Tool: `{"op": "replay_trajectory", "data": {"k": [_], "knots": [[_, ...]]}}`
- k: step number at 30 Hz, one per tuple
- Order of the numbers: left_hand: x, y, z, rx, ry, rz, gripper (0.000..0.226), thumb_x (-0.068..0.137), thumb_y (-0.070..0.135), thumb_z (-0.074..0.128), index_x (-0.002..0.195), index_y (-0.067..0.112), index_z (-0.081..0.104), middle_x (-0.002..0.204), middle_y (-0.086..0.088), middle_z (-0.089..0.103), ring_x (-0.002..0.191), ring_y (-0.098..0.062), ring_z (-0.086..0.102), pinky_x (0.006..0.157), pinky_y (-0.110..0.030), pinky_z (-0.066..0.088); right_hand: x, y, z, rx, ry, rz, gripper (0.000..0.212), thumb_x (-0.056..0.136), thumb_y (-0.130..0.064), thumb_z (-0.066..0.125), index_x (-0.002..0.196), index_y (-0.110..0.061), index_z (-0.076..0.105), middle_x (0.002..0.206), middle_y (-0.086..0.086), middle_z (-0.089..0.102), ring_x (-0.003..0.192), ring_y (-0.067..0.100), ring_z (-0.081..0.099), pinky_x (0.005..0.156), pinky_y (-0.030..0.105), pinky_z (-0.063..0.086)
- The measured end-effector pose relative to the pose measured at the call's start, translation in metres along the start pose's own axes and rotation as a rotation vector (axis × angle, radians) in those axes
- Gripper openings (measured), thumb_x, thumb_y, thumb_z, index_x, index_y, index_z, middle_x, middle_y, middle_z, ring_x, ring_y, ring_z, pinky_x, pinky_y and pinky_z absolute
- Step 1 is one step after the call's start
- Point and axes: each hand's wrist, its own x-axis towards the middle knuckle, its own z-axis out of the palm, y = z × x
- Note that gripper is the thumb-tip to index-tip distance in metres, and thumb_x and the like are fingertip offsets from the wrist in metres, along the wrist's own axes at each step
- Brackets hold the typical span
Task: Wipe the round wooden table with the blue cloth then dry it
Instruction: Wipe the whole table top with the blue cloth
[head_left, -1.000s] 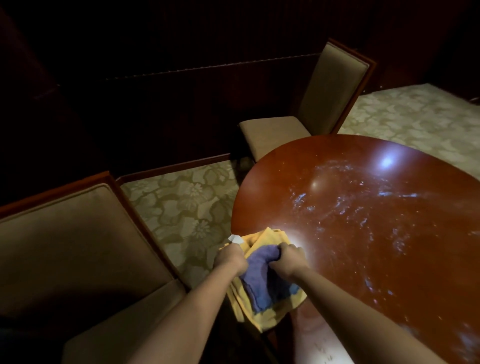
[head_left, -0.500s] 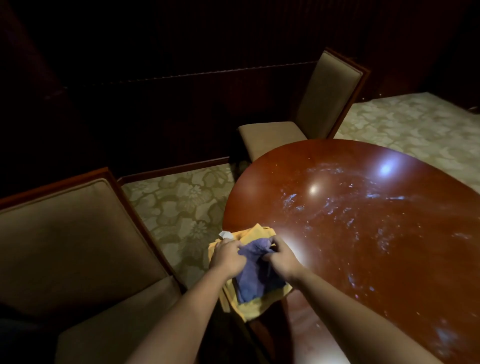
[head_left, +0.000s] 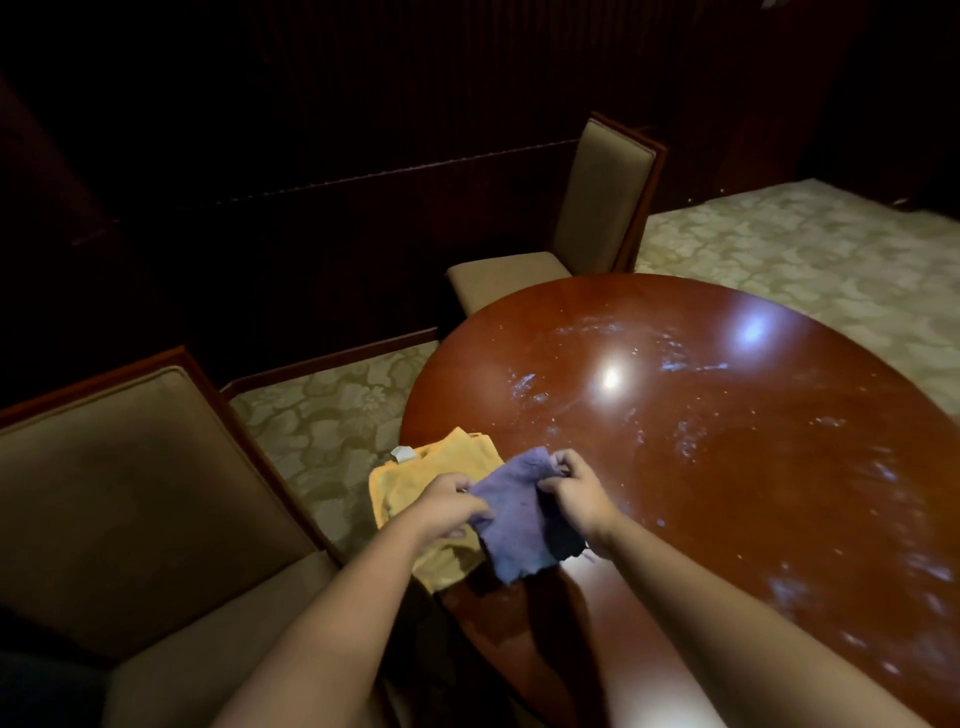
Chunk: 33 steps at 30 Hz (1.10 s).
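The round wooden table (head_left: 727, 493) is glossy red-brown, with wet streaks and droplets across its top. A yellow cloth (head_left: 431, 473) with a white tag lies over the table's left edge. The blue cloth (head_left: 514, 514) hangs spread out above it, held between both hands. My left hand (head_left: 452, 504) pinches its left edge. My right hand (head_left: 571, 488) pinches its upper right corner. The lower part of the blue cloth hangs loose over the table's near edge.
A beige padded chair (head_left: 135, 499) stands close at the left, by the table's edge. A second chair (head_left: 587, 223) stands behind the table against a dark panelled wall. Patterned pale carpet (head_left: 322, 415) covers the floor.
Both hands have lifted the blue cloth off the yellow cloth and pulled it open between them, shifting right over the table. The yellow cloth now lies uncovered.
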Motion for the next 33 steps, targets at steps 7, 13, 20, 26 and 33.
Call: {"op": "replay_trajectory", "data": {"k": [7,13,20,26,33], "knots": [[-0.024,-0.009,0.066,-0.156,-0.051,-0.088,0.025,0.088,-0.005,0.057,0.08,0.014,0.043,0.074,-0.008,0.052,0.061,-0.016,0.057,0.055,-0.027,0.056,-0.039,0.049,-0.044,-0.019,0.126,0.104,0.027,0.082,0.008,0.053,0.079,-0.017,0.043,0.077,0.008,0.049,0.075,0.018,0.045,0.066,0.031,0.035],[-0.032,-0.028,0.09,-0.033,-0.034,-0.101,0.025,0.083,-0.006,0.057,0.075,0.015,0.047,0.054,-0.007,0.046,0.037,-0.012,0.04,0.039,-0.019,0.032,-0.068,0.078,-0.053,-0.135,0.141,0.122,0.02,0.083,0.001,0.057,0.084,-0.015,0.045,0.069,0.001,0.051,0.07,0.015,0.043,0.057,0.029,0.034],[-0.042,-0.056,0.082,0.089,-0.057,-0.141,0.027,0.079,-0.013,0.056,0.072,0.011,0.045,0.045,-0.009,0.044,0.034,-0.016,0.041,0.036,-0.015,0.027,-0.09,0.094,-0.027,-0.314,0.077,0.078,0.012,0.091,-0.011,0.054,0.091,-0.018,0.045,0.082,-0.005,0.056,0.076,0.016,0.051,0.061,0.028,0.034],[-0.036,-0.063,0.068,0.059,0.071,-0.159,0.03,0.078,-0.012,0.058,0.069,0.013,0.044,0.055,-0.01,0.049,0.041,-0.015,0.051,0.036,-0.018,0.04,-0.07,0.085,-0.008,-0.408,0.012,0.013,0.013,0.091,-0.012,0.053,0.098,-0.021,0.048,0.089,-0.001,0.059,0.081,0.018,0.056,0.059,0.021,0.038],[-0.04,-0.085,0.068,0.664,0.28,0.26,0.04,0.088,0.02,0.059,0.127,0.017,0.052,0.127,-0.001,0.047,0.118,-0.019,0.048,0.096,-0.028,0.04,-0.059,0.096,0.004,-0.906,-0.058,-0.312,0.043,0.093,-0.025,0.035,0.127,-0.008,0.055,0.128,0.01,0.054,0.114,0.029,0.052,0.092,0.03,0.042]]}}
